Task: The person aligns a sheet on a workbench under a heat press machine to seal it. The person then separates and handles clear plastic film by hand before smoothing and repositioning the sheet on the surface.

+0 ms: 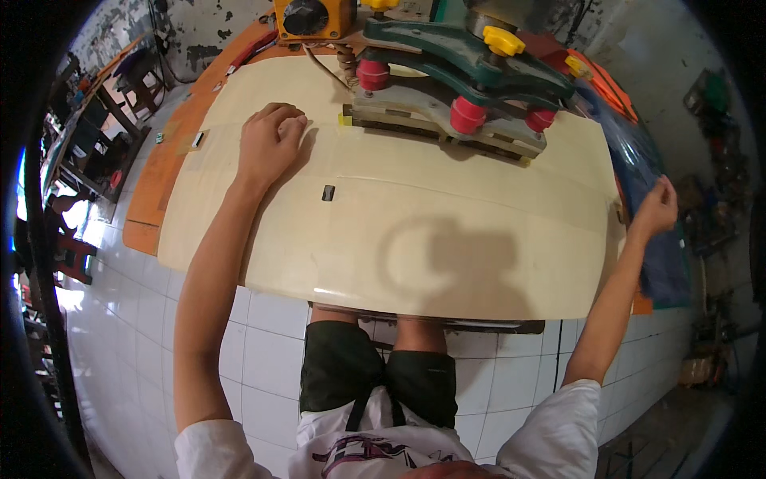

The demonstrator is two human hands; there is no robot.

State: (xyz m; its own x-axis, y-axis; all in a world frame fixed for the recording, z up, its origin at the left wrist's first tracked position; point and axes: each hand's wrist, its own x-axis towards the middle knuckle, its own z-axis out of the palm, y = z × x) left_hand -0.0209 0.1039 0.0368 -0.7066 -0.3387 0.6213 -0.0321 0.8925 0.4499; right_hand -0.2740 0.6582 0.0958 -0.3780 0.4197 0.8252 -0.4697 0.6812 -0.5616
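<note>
My left hand (273, 137) rests on a large cream board (287, 231), its fingers curled in. Whether anything is under those fingers is hidden. Out past the board's right edge, my right hand (657, 209) is raised above a dark blue, shiny plastic sheet (666, 267). Its fingers are pressed together; what they hold, if anything, is too small to make out. A small dark rectangular piece (328, 193) lies on the board, to the right of my left forearm.
A dark green metal machine frame (431, 40) with yellow knobs (503, 41) and red cylindrical mounts (467, 116) stands over the board's far side. Behind it sits a yellow box (315, 17). An orange tabletop (145, 215) shows at left, holding another small piece (198, 140).
</note>
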